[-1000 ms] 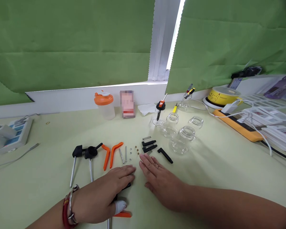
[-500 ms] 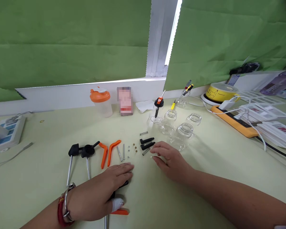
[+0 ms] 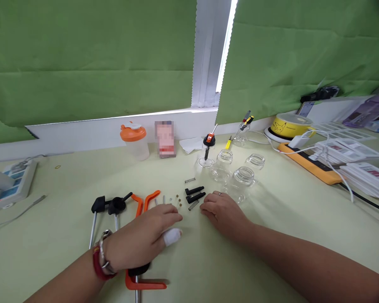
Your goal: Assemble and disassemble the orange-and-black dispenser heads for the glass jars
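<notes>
Left hand: the left hand (image 3: pixel 142 235) is palm down, fingers stretched forward and thumb spread apart from them, a white wrap on the thumb; it overlaps the two screws (image 3: pixel 164 199) in view, and I cannot tell whether it touches them.
Right hand: the right hand (image 3: pixel 224 212) rests low with fingers bent and gathered; whether it pinches anything underneath cannot be told.
Black parts: two black parts (image 3: pixel 196 198) lie side by side just beyond the right fingertips.
Springs: one spring (image 3: pixel 190 180) lies beyond the black parts, another (image 3: pixel 193 205) on their near side, a third between them.
Brass pieces: three small brass pieces (image 3: pixel 180 200) lie between the screws and the black parts.
Orange handles: two orange handles (image 3: pixel 151 198) lie beyond the left hand, partly covered by it; an orange piece (image 3: pixel 148 286) lies nearer, across a metal rod (image 3: pixel 137 296).
Black-headed rods: a joined pair of black heads (image 3: pixel 117 205) lies left of the handles.
Glass jars: three open jars (image 3: pixel 244 173) stand on the counter (image 3: pixel 82 176), beyond the right hand.
</notes>
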A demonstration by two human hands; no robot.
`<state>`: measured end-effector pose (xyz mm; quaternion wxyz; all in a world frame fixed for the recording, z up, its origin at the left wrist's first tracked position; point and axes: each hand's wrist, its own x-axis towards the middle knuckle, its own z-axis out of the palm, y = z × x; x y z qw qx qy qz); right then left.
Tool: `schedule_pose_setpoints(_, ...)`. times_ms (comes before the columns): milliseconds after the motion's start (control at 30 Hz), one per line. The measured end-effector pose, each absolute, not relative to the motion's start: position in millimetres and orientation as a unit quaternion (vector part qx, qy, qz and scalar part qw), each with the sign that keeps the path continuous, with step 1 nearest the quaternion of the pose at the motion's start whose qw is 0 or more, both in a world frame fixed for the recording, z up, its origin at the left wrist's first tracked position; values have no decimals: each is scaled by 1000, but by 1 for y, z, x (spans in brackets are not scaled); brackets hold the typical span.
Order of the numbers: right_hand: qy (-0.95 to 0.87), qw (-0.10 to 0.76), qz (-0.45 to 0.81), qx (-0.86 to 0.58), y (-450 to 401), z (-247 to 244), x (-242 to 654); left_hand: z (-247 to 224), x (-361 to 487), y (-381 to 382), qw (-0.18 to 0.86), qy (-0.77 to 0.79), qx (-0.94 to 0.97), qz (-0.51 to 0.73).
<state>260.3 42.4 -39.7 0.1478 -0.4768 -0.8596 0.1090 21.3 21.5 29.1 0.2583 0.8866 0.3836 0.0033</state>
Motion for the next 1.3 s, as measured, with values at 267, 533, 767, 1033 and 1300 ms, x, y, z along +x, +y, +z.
schedule_pose_setpoints(267, -845, 138, 110, -504, 44, -34, 270, 15, 81, 53, 56, 463, 882, -62)
schedule_pose_setpoints(533, -842, 125, 113, -513, 46, -38, 271, -5, 88, 61, 33, 451, 887, -92)
schedule_pose_setpoints(767, -828, 112, 167, -523, 49, -15, 292, -12, 85, 65, 37, 437, 894, -94)
schedule_pose_setpoints(1033, -839, 71, 160, -515, 47, -12, 291, -4, 80, 61, 50, 450, 885, -106)
schedule_pose_setpoints(1300, -860, 52, 139, -489, 46, -23, 283, 21, 61, 53, 133, 438, 885, -84)
